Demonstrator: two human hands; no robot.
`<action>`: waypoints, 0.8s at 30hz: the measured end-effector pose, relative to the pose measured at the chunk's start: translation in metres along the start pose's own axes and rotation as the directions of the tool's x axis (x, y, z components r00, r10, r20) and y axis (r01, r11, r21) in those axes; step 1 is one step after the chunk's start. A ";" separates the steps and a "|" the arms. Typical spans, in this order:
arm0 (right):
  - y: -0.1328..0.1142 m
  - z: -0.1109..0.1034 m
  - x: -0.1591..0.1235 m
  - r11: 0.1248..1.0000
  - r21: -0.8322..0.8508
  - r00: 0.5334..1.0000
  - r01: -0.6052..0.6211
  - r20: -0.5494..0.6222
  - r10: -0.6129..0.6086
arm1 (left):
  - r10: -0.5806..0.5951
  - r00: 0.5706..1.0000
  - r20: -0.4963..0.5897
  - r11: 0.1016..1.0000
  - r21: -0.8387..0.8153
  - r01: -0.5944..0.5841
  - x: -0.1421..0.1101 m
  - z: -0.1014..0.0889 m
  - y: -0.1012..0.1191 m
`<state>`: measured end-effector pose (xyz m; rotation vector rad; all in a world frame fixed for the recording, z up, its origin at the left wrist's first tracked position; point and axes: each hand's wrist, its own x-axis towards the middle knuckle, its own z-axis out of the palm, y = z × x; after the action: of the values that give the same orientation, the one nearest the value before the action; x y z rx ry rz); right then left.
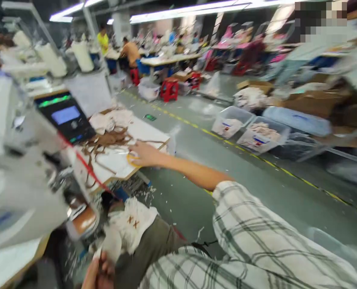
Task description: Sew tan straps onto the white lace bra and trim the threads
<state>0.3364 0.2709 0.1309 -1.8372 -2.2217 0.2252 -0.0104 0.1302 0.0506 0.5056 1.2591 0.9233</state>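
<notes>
My right hand (pixel 144 154) reaches far out to the corner of a white work table (pixel 145 132). Its fingers lie stretched over a yellow ring (pixel 132 161), beside a heap of brown straps (pixel 108 140) and pale fabric pieces (pixel 110 119). The plaid sleeve ends below the elbow. My left hand (pixel 98 274) is at the bottom edge, low by my lap, and pinches a white fabric piece (pixel 127 224) with brown cross stitches. The view is blurred by motion.
A sewing machine (pixel 22 176) with a dark control panel (pixel 64 116) fills the left. Clear plastic bins (pixel 231 122) of pieces stand on the green floor beyond a yellow line (pixel 256 156). Red stools (pixel 169 89) and other workers are far back. Scraps litter the floor under the table.
</notes>
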 end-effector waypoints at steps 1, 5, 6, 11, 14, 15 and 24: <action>-0.005 0.006 -0.022 0.998 0.044 0.999 0.045 0.017 -0.046 | -0.016 0.996 -0.085 0.994 -0.108 0.007 -0.005 -0.002 -0.005; -0.033 0.044 -0.103 0.941 0.295 0.985 0.164 0.006 -0.173 | 0.016 0.995 -0.100 0.975 -0.219 -0.038 -0.016 0.000 -0.012; -0.042 0.054 -0.120 0.923 0.343 0.978 0.174 0.046 -0.201 | 0.038 0.994 -0.107 0.974 -0.218 -0.060 -0.015 0.002 -0.011; -0.103 0.091 -0.174 0.861 0.450 0.951 0.235 0.075 -0.299 | 0.151 0.978 -0.141 0.967 -0.185 -0.175 -0.025 0.007 -0.015; -0.123 0.104 -0.174 0.853 0.462 0.956 0.242 0.034 -0.290 | 0.203 0.967 -0.151 0.969 -0.110 -0.221 -0.034 0.007 -0.019; -0.126 0.106 -0.172 0.853 0.461 0.957 0.246 0.024 -0.289 | 0.220 0.964 -0.149 0.967 -0.093 -0.236 -0.035 0.006 -0.020; -0.129 0.106 -0.163 0.850 0.471 0.960 0.237 0.020 -0.279 | 0.309 0.939 -0.150 0.949 -0.015 -0.315 -0.034 0.005 -0.020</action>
<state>0.2131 0.0909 0.0502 -1.2817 -2.1918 0.7296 -0.0006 0.0922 0.0557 0.6281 1.3119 1.2693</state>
